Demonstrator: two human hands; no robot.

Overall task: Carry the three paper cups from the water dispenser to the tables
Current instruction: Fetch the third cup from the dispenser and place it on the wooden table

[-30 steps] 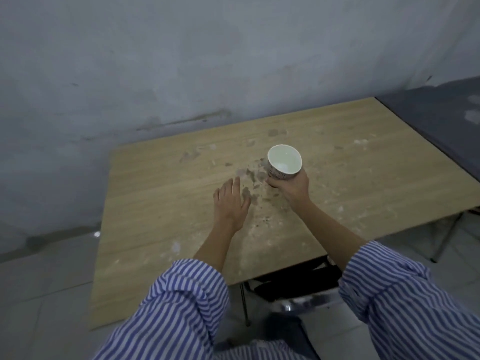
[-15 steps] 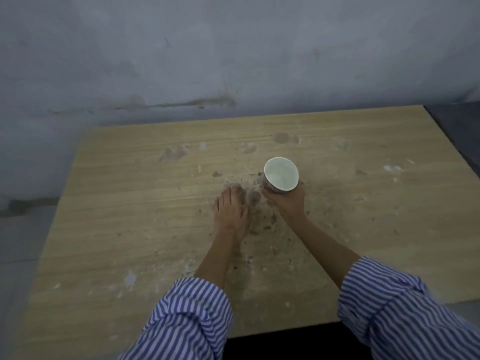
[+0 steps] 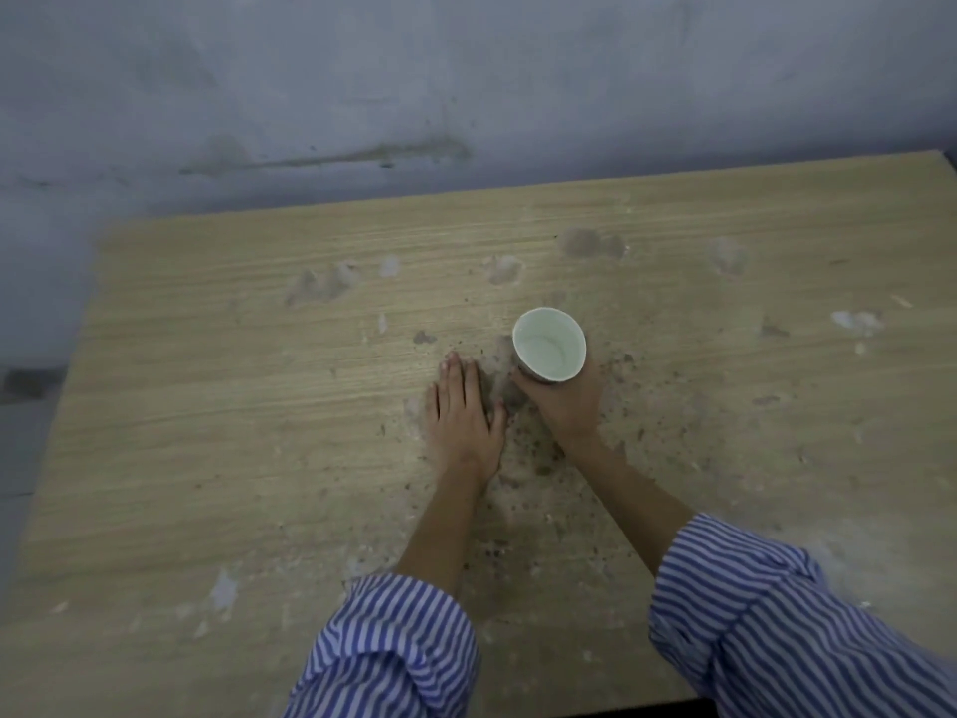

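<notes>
Head view, looking down on a wooden table (image 3: pixel 207 406) set against a stained grey wall (image 3: pixel 362 95). Right hand (image 3: pixel 567 401) wrapped round the lower body of a paper cup (image 3: pixel 549 344), fingers closed on it from the near side. Cup upright, mouth open to the camera, pale inside, whether anything in it impossible to say. Base hidden by the hand, so resting on the table or just above it: cannot tell. Dark pattern showing on the cup's outer wall just under the rim; no readable writing or brand there or anywhere else.

Left hand (image 3: pixel 463 412) flat on the tabletop, palm down, fingers straight and together, holding nothing, just beside the right hand and a little left of the cup. Both forearms bare, blue-and-white striped sleeves (image 3: pixel 399 650) pushed up near the elbows.

Cup near the middle of the table, well apart from every edge. Far edge running along the wall, left edge at the left of the frame with grey floor (image 3: pixel 20 448) beyond, right corner just at the frame's upper right, near edge visible at lower right between the sleeves. Tabletop stained and gritty, dark crumbs and smears thickest round the hands, paler patches scattered elsewhere. Wide bare wood to the left of the hands and to the right of the cup.
</notes>
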